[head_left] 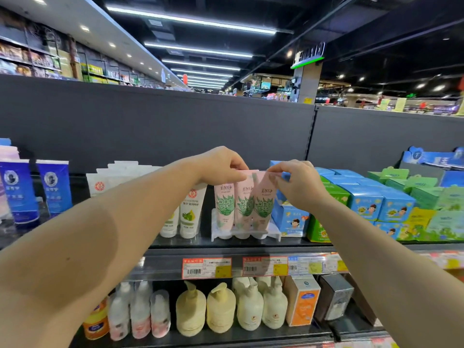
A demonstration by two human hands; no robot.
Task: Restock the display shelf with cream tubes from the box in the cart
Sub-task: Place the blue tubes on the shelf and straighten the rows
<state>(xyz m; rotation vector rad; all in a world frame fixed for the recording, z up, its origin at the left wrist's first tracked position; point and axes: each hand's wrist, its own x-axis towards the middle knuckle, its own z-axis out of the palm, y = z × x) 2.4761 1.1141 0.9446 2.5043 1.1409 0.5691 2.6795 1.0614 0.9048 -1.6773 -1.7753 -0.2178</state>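
Evidently both hands work the crimped tops so the pink aloe cream tubes [244, 204] stand cap-down with labels forward in the clear rack [272, 233] below them. Left hand [221, 165] pinches the leftmost tubes' top edge; right hand [295, 180] pinches the rightmost, tilted tube, probably to straighten it beside the blue boxes [291, 219].

two bare forearms, left hand [221, 164] and right hand [298, 182]; apparently no sleeves.

We note blue boxes [371, 204] at 3 o'clock, blue tubes [54, 189] at 9, cream pump bottles [221, 310] at 6.
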